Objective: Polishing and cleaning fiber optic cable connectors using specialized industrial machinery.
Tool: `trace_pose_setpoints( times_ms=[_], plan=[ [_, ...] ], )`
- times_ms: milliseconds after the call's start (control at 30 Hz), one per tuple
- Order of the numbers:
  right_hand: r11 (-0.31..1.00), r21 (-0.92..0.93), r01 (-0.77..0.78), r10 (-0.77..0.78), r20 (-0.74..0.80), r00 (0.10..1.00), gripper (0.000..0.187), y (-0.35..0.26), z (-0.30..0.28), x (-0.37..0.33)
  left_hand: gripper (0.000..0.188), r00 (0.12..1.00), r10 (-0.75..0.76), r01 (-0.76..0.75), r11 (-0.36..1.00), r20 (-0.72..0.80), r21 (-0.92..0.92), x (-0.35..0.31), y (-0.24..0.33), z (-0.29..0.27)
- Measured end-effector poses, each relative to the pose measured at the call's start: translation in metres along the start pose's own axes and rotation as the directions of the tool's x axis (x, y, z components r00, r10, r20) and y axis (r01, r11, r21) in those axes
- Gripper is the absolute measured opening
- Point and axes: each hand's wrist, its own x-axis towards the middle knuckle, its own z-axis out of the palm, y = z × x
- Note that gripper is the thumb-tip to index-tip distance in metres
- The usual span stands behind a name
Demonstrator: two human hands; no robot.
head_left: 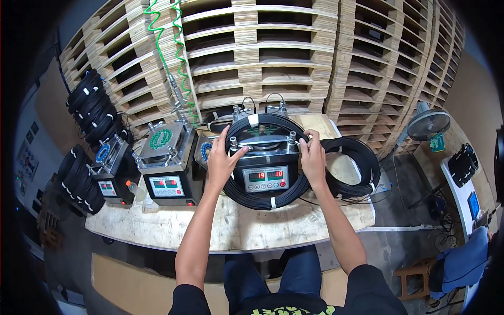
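A large ring of black cable [252, 200], bound with white ties, stands tilted around the front of a polishing machine [261, 184] with lit red digits. My left hand [222, 160] grips the ring's left side, its thumb reaching inside toward a metal clamp post. On the opposite side, my right hand [313, 160] holds the ring with bent fingers, beside the other clamp post [292, 138]. The machine's metal top plate and control panel show through the ring.
To the left stand two similar machines [167, 185], a bottle [137, 191] and stacked cable coils [90, 105]. Another coil [362, 163] lies right on the wooden bench [231, 231]. Pallets [283, 31] rise behind. Green hoses [155, 26] hang there. A fan [428, 126] stands right.
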Motion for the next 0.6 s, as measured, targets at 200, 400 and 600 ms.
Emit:
trace_pose_setpoints(
  times_ms=[200, 400, 600],
  plan=[
    [0.984, 0.052, 0.17, -0.169, -0.025, 0.985, 0.039, 0.006, -0.001, -0.014, 0.078, 0.998, 0.038, -0.037, 0.999, -0.045, 0.013, -0.002, 0.0, 0.003],
    [0.999, 0.029, -0.026, 0.028, -0.053, 0.998, 0.029, -0.006, -0.011, -0.02, 0.079, 0.999, 0.014, -0.014, 1.0, -0.04, 0.012, -0.005, -0.001, -0.001],
    [0.976, 0.217, 0.006, 0.001, -0.032, 0.999, 0.016, -0.021, 0.023, -0.038, 0.08, 0.999, 0.01, -0.008, 0.999, -0.05, 0.04, -0.003, -0.005, 0.002]
  ],
)
